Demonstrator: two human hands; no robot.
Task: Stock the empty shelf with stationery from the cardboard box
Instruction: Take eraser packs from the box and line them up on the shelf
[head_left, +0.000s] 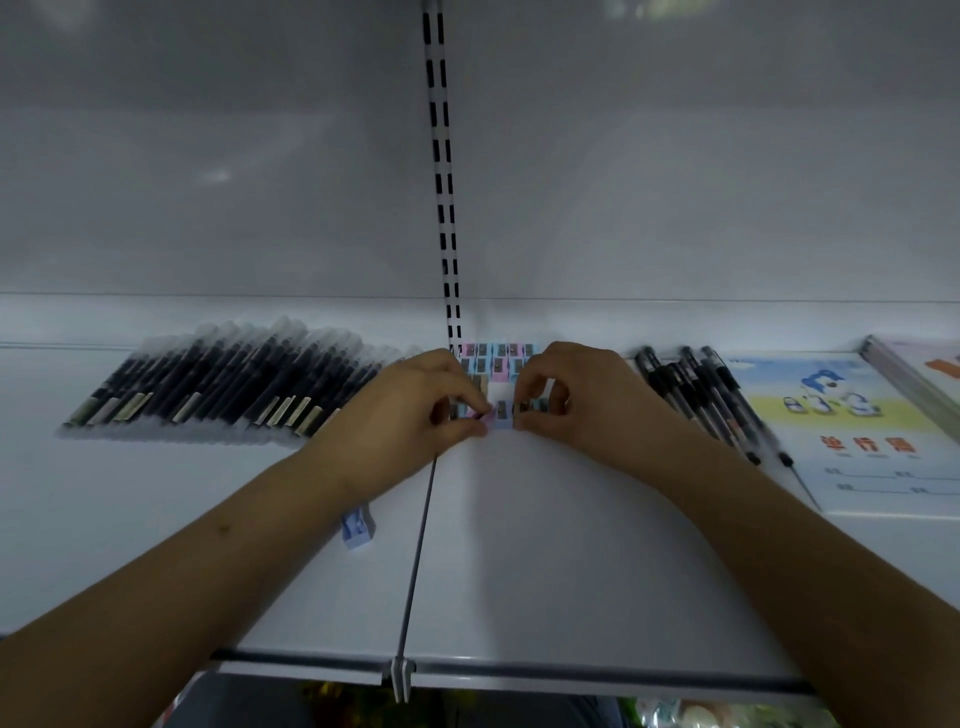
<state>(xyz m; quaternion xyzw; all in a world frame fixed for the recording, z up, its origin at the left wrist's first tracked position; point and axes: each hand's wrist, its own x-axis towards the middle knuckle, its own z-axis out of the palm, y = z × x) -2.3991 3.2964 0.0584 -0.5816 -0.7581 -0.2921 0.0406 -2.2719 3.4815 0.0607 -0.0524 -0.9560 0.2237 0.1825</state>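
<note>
I see a smooth white metal shelf (519, 545) filling the middle of the frame, with a thin seam running from its front lip up to a slotted white upright (441, 171) against the pale back panel. At centre frame sit rows of small pastel pink and blue plastic pencil sharpeners (498, 358), blocky little wedges with dark blades; my hands cover the nearer rows, so I cannot count them.

My left hand (410, 410) has its fingers curled, thumb and forefinger pinching a pink sharpener (488, 418) at the front row. My right hand (576, 400) is likewise curled, its fingertips nipping the edge of the neighbouring sharpeners; exactly which piece it grips is hard to make out. A pale lilac sharpener (502, 415) stands between the two hands.

At left of centre lies a fanned row of dark pens in clear glossy plastic sleeves (208, 384). Right of the hands is a loose bundle of black gel pens (696, 389), and beyond them a flat glossy exercise book with a blue cartoon cover (841, 431), cut off at the right edge. One stray light-blue sharpener (357, 527) lies beside my left forearm, partly hidden by it. Below the shelf's front lip everything is dark and blurred.
</note>
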